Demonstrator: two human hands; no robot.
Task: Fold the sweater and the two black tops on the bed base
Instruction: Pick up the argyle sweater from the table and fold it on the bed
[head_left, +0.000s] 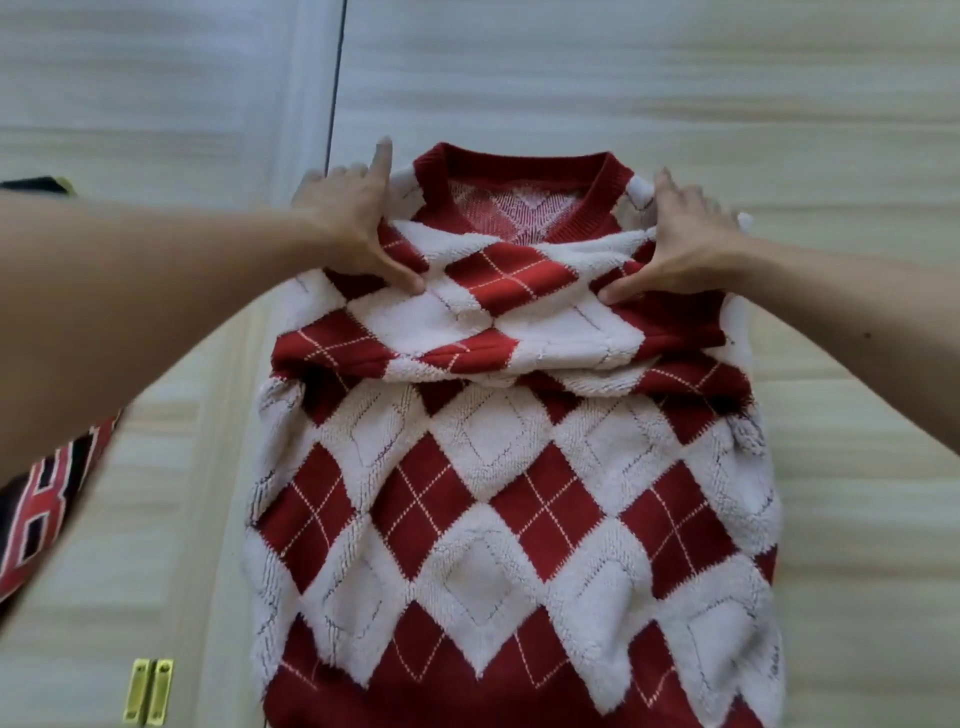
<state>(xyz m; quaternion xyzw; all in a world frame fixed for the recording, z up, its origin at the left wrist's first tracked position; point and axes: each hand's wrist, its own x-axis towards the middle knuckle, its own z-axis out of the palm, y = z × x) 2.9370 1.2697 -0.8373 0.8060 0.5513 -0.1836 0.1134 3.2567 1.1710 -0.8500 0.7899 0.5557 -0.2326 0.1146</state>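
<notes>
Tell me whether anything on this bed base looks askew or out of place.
Nothing is damaged. The sweater lies roughly straight, its sleeves folded across the chest under the left hand and right hand. A black top lies bunched at the left edge, not yet folded.

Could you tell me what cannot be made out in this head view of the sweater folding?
- Sweater hem: cut off by the bottom edge.
- Sleeves: not separately distinguishable; folded fabric under both hands hides how they lie.
- Left hand and right hand: the fingers' tips are partly buried in the knit.
- Black top with red lettering: mostly cut off by the left edge and crossed by the forearm.
- Second black top: only a dark scrap shows.
</notes>
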